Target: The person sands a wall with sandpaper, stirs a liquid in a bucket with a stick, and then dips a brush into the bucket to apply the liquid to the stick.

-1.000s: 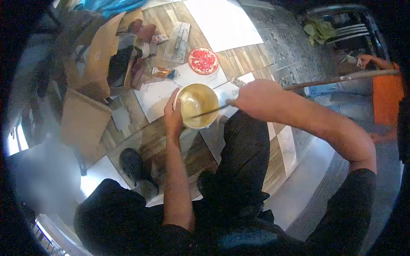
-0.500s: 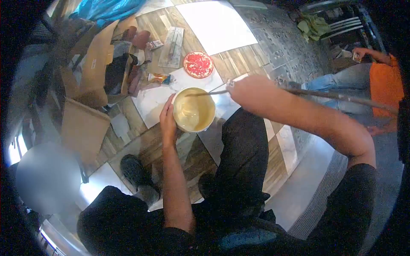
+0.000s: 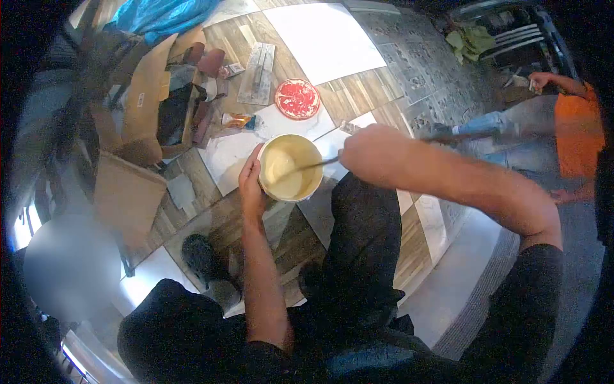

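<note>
A round bucket with a pale yellow inside stands tilted slightly towards me, with creamy liquid in its bottom. My left hand is closed against the bucket's left side, thumb near the rim. In my right hand, fingers wrapped round it, is a long thin stick. Its lower end reaches over the right rim into the liquid; its upper part runs back past my forearm and is blurred. Beyond the bucket lies a red lid smeared with white.
A flat trowel and an orange packet lie on the tiled floor. At left is an open cardboard box, with reddish rolls beside it. A person in an orange shirt is at right.
My right hand has moved slightly down, and the stick now slants lower across the bucket, its tip further into the liquid. My left hand keeps hold of the bucket.
</note>
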The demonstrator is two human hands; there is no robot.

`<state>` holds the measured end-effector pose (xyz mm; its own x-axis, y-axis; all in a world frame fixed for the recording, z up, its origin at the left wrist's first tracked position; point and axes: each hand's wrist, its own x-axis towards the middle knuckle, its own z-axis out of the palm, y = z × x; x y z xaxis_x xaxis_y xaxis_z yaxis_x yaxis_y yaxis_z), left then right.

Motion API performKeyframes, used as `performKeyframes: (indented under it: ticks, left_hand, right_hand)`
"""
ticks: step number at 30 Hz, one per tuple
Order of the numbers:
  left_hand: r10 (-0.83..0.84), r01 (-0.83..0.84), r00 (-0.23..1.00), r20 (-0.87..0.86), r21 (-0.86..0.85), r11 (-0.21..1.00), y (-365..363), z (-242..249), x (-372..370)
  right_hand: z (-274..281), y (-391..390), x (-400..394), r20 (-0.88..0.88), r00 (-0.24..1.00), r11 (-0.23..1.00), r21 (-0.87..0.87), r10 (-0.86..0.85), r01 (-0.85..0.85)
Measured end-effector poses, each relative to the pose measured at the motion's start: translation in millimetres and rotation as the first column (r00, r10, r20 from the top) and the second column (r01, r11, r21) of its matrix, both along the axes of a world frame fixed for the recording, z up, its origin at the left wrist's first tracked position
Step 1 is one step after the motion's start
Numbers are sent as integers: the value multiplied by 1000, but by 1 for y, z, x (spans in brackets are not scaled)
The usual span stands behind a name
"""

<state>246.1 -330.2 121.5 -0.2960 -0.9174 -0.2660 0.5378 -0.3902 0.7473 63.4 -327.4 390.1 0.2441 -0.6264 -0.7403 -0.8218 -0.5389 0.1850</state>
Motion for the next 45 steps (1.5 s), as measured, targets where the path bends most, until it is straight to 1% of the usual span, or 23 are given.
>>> performKeyframes:
  ticks: [2, 4, 5, 7, 8, 10, 11, 13, 14, 16, 17, 19, 23, 25, 28, 29, 31, 35, 37, 38, 40, 43, 45]
  left_hand:
    - [-18, 18, 997, -70, 7, 1000, 0, -2, -1]
    - [-46, 48, 997, -57, 36, 998, 0, 17, 4]
    - [-44, 46, 997, -59, 36, 998, 0, 20, 4]
    - [-39, 40, 997, 61, -14, 999, 0, 24, 6]
    - [-33, 34, 997, 64, -12, 999, -1, 23, 6]
    - [-36, 36, 998, 56, -1, 999, -2, 19, 5]
    - [-40, 40, 998, 55, 2, 999, -1, 15, 4]
    - [-25, 27, 999, -49, 26, 999, -2, 14, 3]
    - [-27, 28, 998, -51, 24, 999, -1, 12, 3]
    - [-49, 55, 996, -80, 69, 996, -1, 20, 6]
    - [-46, 52, 996, -78, 72, 996, 0, 16, 5]
    - [-32, 41, 992, -122, 76, 996, -2, 8, 3]
    - [-58, 64, 993, -103, 55, 996, -1, 12, 3]
    - [-42, 49, 996, -77, 95, 994, -2, 18, 4]
    - [-41, 49, 994, -105, 72, 996, -1, 12, 5]
    - [-42, 50, 994, -103, 71, 996, -2, 10, 5]
    - [-29, 30, 999, -44, 31, 999, -3, 8, 2]
    - [-32, 41, 983, -182, 44, 998, -2, 12, 2]
    - [-38, 48, 987, -154, 63, 997, -3, 11, 2]
    - [-36, 45, 988, -151, 60, 997, -4, 11, 2]
    - [-46, 54, 988, -149, 50, 997, -4, 10, 3]
    - [-56, 66, 984, -171, 53, 996, -4, 6, 5]
    - [-54, 63, 983, -176, 47, 997, -4, 4, 5]
  right_hand:
    - [4, -9, -7, 81, 997, 1000, 15, 1, -2]
    - [9, -22, -14, 201, 980, 992, -127, 10, 16]
    - [11, -23, -15, 199, 980, 992, -127, 13, 13]
    - [14, -23, -16, -42, 998, 987, -160, -42, 35]
    - [14, -20, -13, -40, 999, 987, -158, -36, 29]
    - [13, -6, -6, -113, 991, 996, 56, 70, -64]
    - [12, -6, -6, -113, 991, 996, 59, 66, -60]
    - [10, -8, -5, 114, 993, 1000, 5, 22, -23]
    - [9, -11, -8, 111, 994, 1000, 3, 21, -21]
    - [8, -18, -10, 85, 995, 990, -138, 54, -42]
    - [8, -17, -11, 87, 995, 990, -135, 57, -45]
    - [11, -10, -9, -64, 989, 987, -87, 133, -138]
    - [13, -2, -6, -34, 996, 993, 82, 86, -83]
    - [17, -4, -6, 210, 978, 994, -103, -9, 31]
    - [10, -4, -1, 32, 999, 991, -133, -32, 36]
    - [9, -2, 0, 34, 999, 990, -134, -33, 37]
    - [12, 1, 2, -19, 1000, 996, 83, 13, -12]
    - [13, -1, -4, 100, 994, 999, 18, -37, 35]
    - [14, 2, -3, 151, 987, 987, -142, -53, 74]
    - [15, 3, -1, 154, 987, 987, -144, -49, 72]
    - [14, 4, 2, 32, 996, 995, 64, -78, 76]
    - [12, 0, -8, 157, 984, 996, 7, -88, 88]
    - [7, 1, -10, 114, 991, 995, -56, -74, 80]
